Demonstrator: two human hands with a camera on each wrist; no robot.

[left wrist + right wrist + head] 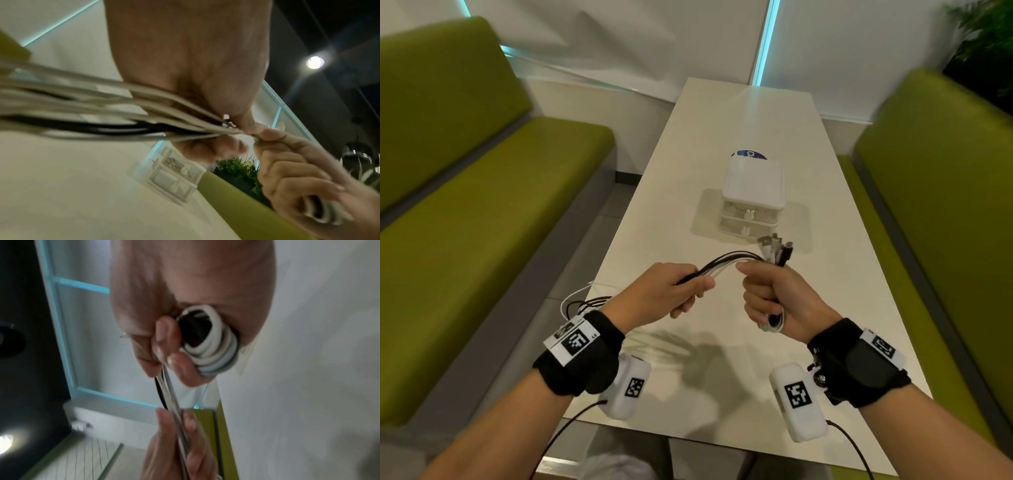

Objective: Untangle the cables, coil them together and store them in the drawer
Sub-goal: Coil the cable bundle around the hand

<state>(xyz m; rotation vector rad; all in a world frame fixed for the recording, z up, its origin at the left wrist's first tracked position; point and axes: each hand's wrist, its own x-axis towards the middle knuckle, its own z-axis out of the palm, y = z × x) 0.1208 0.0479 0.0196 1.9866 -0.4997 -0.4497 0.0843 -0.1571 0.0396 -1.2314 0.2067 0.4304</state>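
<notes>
A bundle of white and black cables (726, 263) runs between my two hands above the white table (722, 144). My right hand (770, 294) grips the coiled part (213, 344), with the plug ends (779, 251) sticking up out of the fist. My left hand (674, 291) pinches the straight strands (123, 113) a short way to the left. The loose tails (582, 305) hang off the table's left edge behind my left wrist. A small white two-drawer box (753, 198) stands on the table beyond my hands, both drawers closed.
Green benches flank the table, one at the left (465, 205) and one at the right (945, 205). A blue round label (751, 155) peeks out behind the drawer box. A plant (986, 44) stands at the far right corner.
</notes>
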